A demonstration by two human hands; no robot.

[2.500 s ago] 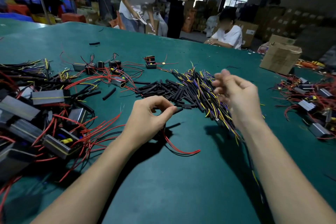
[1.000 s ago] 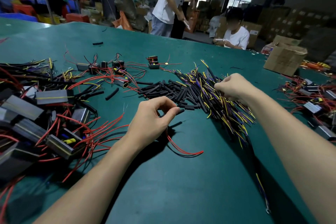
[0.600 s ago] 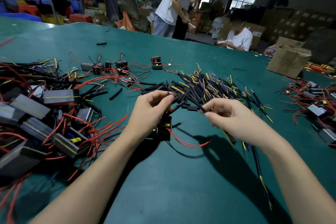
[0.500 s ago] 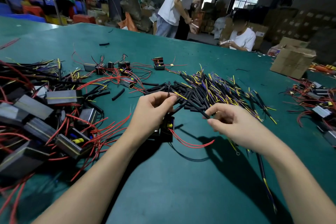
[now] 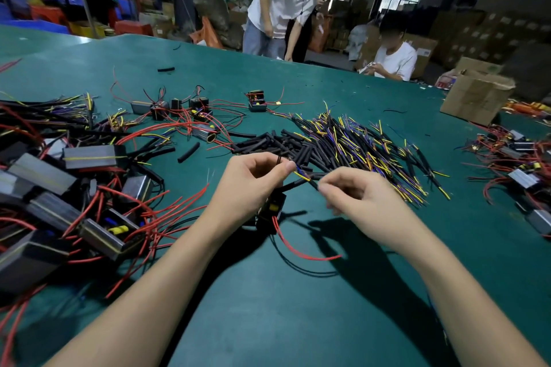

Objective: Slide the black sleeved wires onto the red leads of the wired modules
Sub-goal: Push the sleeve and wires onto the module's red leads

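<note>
On the table point(image 5: 268, 322), modules point(image 5: 89, 188) lie to your left, sleeved wires point(image 5: 357, 140) ahead, a box point(image 5: 477, 98) far right.

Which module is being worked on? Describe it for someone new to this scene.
On the green table, look between the left hand and right hand. The small black module with a yellow part hangs there, lifted, unlike the modules lying in piles.
</note>
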